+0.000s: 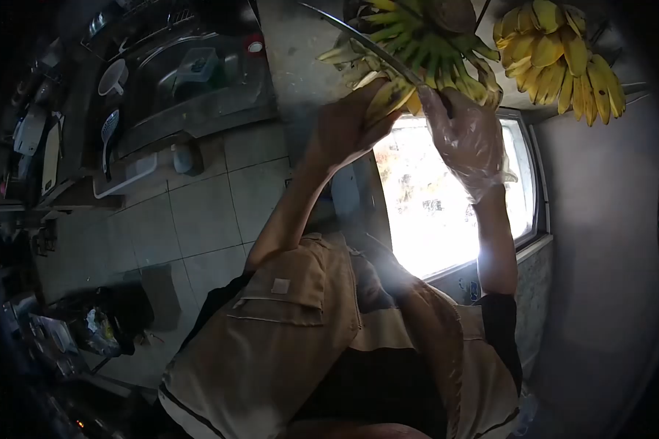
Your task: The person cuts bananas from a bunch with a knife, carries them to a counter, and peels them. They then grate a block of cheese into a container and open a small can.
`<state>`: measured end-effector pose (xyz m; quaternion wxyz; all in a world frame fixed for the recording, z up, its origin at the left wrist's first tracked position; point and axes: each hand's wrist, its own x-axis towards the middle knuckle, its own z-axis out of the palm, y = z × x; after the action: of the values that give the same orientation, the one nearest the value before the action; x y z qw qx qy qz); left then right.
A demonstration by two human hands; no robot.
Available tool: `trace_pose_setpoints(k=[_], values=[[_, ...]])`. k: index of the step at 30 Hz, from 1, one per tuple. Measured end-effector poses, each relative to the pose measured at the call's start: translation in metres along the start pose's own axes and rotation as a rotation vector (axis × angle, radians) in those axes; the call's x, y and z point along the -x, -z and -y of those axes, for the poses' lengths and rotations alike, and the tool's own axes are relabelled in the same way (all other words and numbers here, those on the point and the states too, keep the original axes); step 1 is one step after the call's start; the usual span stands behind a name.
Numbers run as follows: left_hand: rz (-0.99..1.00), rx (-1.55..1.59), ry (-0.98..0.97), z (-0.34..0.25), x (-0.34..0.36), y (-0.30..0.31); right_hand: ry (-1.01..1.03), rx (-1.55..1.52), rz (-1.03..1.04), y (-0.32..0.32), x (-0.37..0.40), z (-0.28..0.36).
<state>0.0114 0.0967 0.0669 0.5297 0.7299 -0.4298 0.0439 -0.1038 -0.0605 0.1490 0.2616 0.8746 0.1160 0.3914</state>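
A long knife (366, 42) slants from the upper left down to my right hand (465, 135), which wears a clear plastic glove and is closed round its handle end. My bare left hand (351, 124) grips a yellow banana (389, 101) with dark spots, close beside the blade. Just above both hands is a bunch of green and yellow bananas (425, 51). Whether the held banana is still joined to that bunch cannot be made out. Another bunch of ripe yellow bananas (549, 47) is at the upper right.
At the upper left a metal sink (231, 84) holds a clear plastic container (198, 64). A white tray (128, 179) and a slotted spatula (110, 126) are below it. A bright window (432, 197) lies beneath my hands, beside a grey wall (600, 219).
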Motion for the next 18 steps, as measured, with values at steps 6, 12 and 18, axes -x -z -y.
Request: trace_pose_setpoints(k=[6,12,18], values=[[-0.068,0.105,0.043,0.001,-0.006,0.008,-0.467,-0.399,0.378,0.019,-0.018,0.011],[-0.128,0.119,-0.057,0.020,-0.006,-0.005,-0.675,-0.500,0.286,-0.020,-0.013,0.021],[-0.103,0.071,-0.028,0.025,-0.013,0.005,-0.761,-0.567,0.135,-0.045,0.029,0.031]])
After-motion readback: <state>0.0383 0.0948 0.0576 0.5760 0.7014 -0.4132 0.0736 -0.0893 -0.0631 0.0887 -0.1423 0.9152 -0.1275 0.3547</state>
